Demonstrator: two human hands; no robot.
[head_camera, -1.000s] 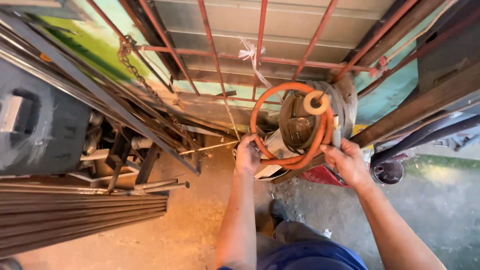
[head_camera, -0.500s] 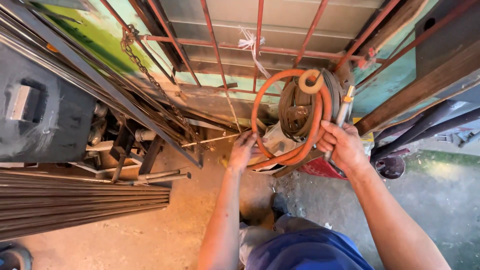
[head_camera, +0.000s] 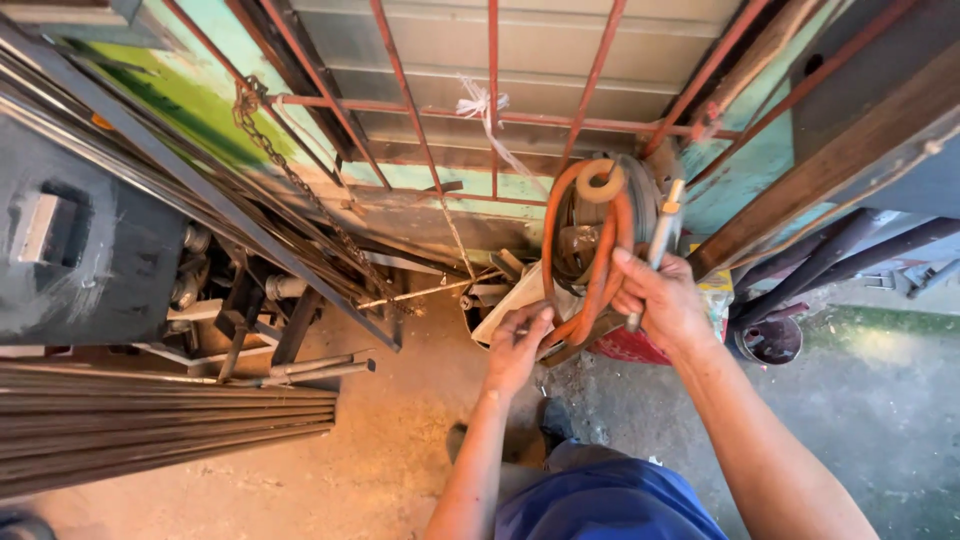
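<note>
Orange hose coil (head_camera: 590, 250) hanging upright right of centre, long axis running top to bottom, against the rusty red bar grille (head_camera: 492, 110). Right hand (head_camera: 665, 300) closed round the coil's right strands together with a metal rod (head_camera: 660, 240); left hand (head_camera: 518, 345) cupped half open, touching the lower loop from below left. Steel bars (head_camera: 150, 435) stacked lower left.

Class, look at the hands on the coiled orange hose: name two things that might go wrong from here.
1. The orange hose loops could snag on the red metal grille behind them.
2. The left hand reaches low among scrap pieces; a sharp edge might cut it while the right hand grips the coil.
</note>
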